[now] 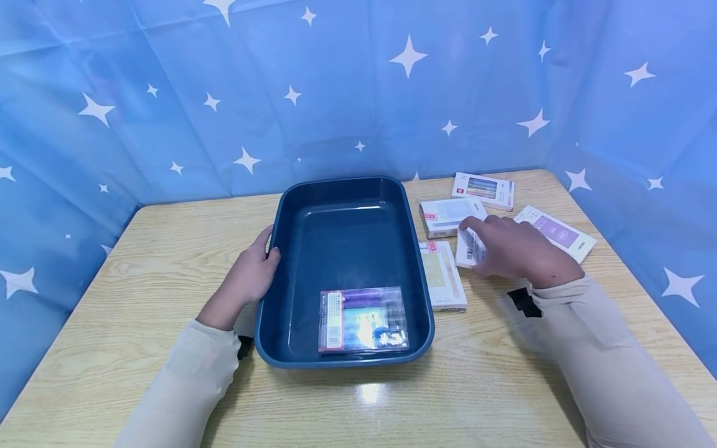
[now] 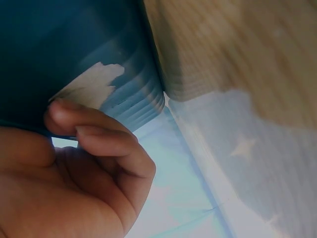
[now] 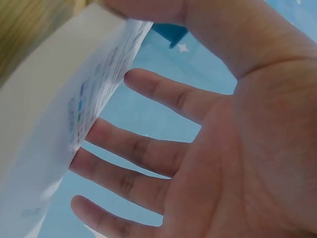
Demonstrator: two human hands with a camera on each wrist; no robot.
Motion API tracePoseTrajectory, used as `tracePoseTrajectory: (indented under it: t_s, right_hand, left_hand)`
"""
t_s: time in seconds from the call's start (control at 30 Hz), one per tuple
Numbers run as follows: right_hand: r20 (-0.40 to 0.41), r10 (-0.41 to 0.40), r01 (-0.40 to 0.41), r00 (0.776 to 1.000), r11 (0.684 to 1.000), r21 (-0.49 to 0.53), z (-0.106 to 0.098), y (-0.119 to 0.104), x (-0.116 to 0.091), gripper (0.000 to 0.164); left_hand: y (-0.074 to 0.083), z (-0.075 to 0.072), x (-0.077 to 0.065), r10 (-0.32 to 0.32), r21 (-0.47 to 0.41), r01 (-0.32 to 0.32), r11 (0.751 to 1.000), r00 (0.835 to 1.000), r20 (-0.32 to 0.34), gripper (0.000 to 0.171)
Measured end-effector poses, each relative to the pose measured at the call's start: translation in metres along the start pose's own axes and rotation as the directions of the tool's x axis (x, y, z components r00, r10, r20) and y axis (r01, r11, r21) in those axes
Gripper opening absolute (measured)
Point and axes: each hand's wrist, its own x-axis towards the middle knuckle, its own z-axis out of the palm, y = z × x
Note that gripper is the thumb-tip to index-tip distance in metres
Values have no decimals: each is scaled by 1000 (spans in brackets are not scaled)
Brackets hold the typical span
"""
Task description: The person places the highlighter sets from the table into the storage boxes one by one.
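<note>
A deep blue plastic tray (image 1: pixel 344 249) stands on the table. My left hand (image 1: pixel 253 267) grips its left rim; the left wrist view has the curled fingers (image 2: pixel 109 139) against the outer wall, near a torn pale label (image 2: pixel 94 84). Over on the right, my right hand (image 1: pixel 510 249) pinches a flat white box (image 1: pixel 469 247) with a barcode, partly hidden behind the fingers. Close up in the right wrist view, that box (image 3: pixel 54 119) stands tilted, with fingertips along its edge. Inside the tray's near end lies a clear pack of purple and blue pens (image 1: pixel 364 320).
Other flat boxes lie around the right hand: one with a yellowish panel (image 1: pixel 445 280) beside the tray, a white one (image 1: pixel 450 214), one with a window showing colored pens (image 1: pixel 483 191) and one with a purple panel (image 1: pixel 557 233). A blue starry curtain (image 1: pixel 347 87) borders the table (image 1: pixel 185 249).
</note>
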Motion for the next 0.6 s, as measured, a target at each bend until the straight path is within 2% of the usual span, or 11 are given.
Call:
tracePoseTrajectory:
  t_s: [0.3, 0.6]
  right_hand:
    - [-87, -62, 62, 994, 998, 2, -3, -8, -5, 70]
    - [-212, -134, 138, 968, 990, 3, -10, -24, -12, 70]
  left_hand:
    - [-1, -1, 0, -9, 10, 9, 1000, 1000, 0, 58]
    - [0, -1, 1, -3, 10, 3, 1000, 1000, 4, 59]
